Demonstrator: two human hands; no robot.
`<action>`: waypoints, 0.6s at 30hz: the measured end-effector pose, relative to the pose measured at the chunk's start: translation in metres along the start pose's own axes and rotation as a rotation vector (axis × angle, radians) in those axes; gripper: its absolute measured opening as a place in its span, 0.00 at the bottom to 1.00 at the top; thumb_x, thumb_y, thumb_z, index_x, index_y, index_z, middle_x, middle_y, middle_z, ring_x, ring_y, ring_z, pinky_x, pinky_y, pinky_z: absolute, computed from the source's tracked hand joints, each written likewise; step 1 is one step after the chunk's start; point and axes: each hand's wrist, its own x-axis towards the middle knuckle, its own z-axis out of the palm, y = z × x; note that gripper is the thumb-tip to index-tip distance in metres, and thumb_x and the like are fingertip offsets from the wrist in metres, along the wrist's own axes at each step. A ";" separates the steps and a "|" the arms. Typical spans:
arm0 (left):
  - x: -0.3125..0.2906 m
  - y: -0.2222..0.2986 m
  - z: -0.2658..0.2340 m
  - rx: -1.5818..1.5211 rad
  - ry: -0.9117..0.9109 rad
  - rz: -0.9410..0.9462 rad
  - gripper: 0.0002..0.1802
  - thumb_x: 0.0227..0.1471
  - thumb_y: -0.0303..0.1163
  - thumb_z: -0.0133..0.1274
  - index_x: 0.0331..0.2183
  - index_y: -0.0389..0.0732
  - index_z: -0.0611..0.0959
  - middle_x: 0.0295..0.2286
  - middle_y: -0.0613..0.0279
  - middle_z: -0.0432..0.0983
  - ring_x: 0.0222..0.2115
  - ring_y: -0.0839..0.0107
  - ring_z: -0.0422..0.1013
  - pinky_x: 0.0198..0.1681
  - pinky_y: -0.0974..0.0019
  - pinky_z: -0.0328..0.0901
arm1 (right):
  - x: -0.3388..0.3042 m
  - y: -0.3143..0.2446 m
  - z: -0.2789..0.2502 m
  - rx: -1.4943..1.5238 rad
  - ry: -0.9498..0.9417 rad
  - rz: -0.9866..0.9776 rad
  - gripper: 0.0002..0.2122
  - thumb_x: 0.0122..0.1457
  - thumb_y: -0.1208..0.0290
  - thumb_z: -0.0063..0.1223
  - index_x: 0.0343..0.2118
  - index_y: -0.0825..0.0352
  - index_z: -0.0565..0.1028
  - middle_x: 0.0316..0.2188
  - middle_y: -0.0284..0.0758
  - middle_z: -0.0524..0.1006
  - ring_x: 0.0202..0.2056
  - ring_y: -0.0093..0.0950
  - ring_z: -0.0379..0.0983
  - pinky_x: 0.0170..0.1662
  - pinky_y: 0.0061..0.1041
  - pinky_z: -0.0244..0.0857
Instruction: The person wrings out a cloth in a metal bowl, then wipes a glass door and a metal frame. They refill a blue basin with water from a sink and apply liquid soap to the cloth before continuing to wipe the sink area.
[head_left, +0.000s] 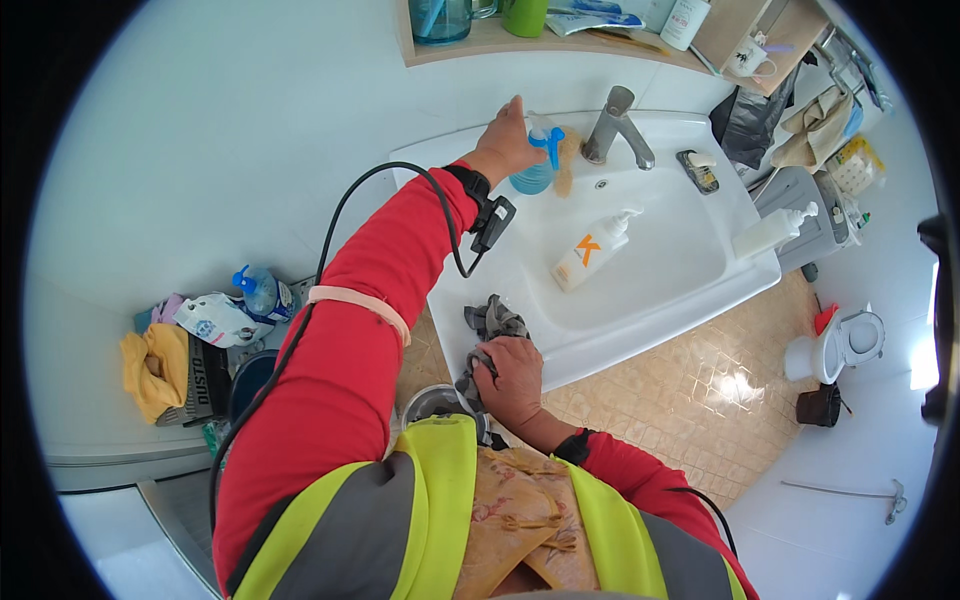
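Grey cloth (497,320) lay bunched on the front-left rim of the sink (640,300); through the head view I saw my right hand (512,382) pinching it. My left hand (507,145) was at the blue spray bottle (532,180), left of the faucet (606,128); fingers partly hidden, I couldn't tell that grip's state.

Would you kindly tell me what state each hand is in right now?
Left hand: at the blue spray bottle; whether closed around it cannot be told.
Right hand: closed on a grey cloth.
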 end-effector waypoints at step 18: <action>-0.088 -0.014 -0.021 -0.917 0.082 -0.079 0.13 0.52 0.36 0.55 0.39 0.42 0.78 0.34 0.63 0.77 0.37 0.71 0.71 0.43 0.66 0.64 | -0.002 0.004 -0.001 0.078 0.043 -0.014 0.13 0.47 0.71 0.55 0.38 0.64 0.75 0.37 0.36 0.74 0.43 0.40 0.67 0.48 0.38 0.58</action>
